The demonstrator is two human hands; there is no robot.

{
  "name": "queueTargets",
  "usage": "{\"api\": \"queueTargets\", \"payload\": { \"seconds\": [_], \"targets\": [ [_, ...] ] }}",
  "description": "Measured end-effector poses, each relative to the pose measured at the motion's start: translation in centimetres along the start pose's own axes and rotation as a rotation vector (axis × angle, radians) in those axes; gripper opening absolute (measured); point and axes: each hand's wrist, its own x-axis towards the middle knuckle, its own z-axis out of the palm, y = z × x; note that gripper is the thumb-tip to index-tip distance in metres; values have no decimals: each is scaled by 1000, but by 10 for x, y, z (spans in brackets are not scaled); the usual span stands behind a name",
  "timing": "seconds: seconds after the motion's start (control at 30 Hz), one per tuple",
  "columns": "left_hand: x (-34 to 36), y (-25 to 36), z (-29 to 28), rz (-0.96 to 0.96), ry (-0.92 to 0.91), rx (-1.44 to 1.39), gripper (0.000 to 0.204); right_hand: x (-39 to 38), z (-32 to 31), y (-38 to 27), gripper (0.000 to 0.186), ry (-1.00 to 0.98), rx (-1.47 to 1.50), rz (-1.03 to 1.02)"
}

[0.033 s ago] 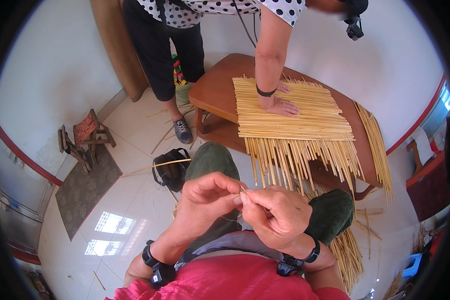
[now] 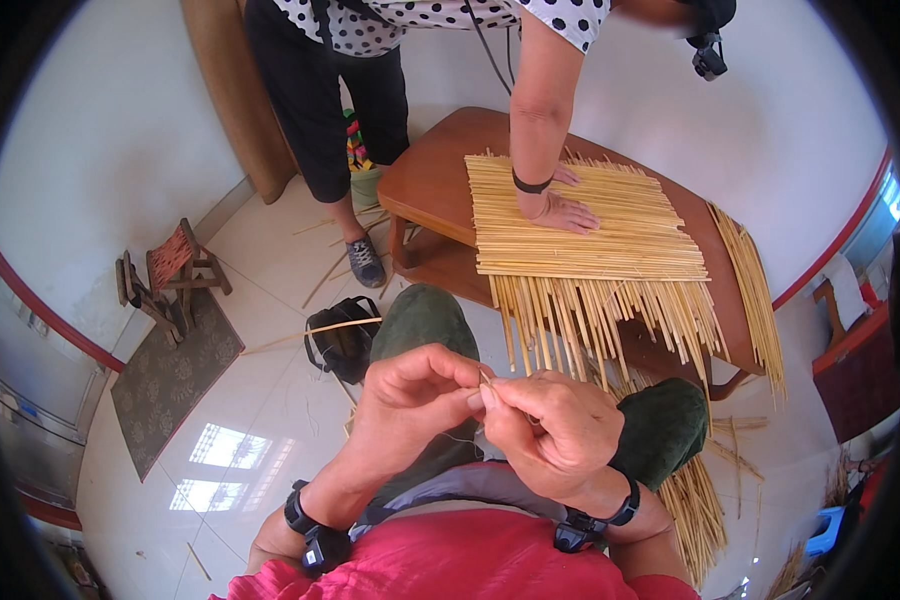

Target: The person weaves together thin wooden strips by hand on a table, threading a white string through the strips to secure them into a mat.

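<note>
My left hand (image 2: pixel 410 400) and my right hand (image 2: pixel 555 425) meet fingertip to fingertip above my lap. Between them stands a thin needle (image 2: pixel 484 379), pinched by my left thumb and forefinger. A fine pale thread (image 2: pixel 452 436) runs below my left hand to my right fingertips, which are closed on it. In front of me a straw mat (image 2: pixel 610 250) of pale sticks lies on a low brown wooden table (image 2: pixel 425 180), its loose ends hanging over the near edge. Another person in a dotted top presses one hand (image 2: pixel 565 212) flat on the mat.
A loose bundle of sticks (image 2: pixel 755 290) lies along the table's right side, and more sticks (image 2: pixel 700 510) lie by my right knee. On the tiled floor are a black bag (image 2: pixel 342 340), a small wooden stool (image 2: pixel 170 275) and a dark floor mat (image 2: pixel 175 380).
</note>
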Motion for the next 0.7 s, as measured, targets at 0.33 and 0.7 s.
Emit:
{"api": "queueTargets", "payload": {
  "seconds": [0.33,0.7],
  "targets": [
    [0,3,4,6,5,41,9,-1,-4,-1,19,-38,1,60],
    [1,9,0,53,-61,290,18,-8,0,-5,9,-20,443,621]
  ]
}}
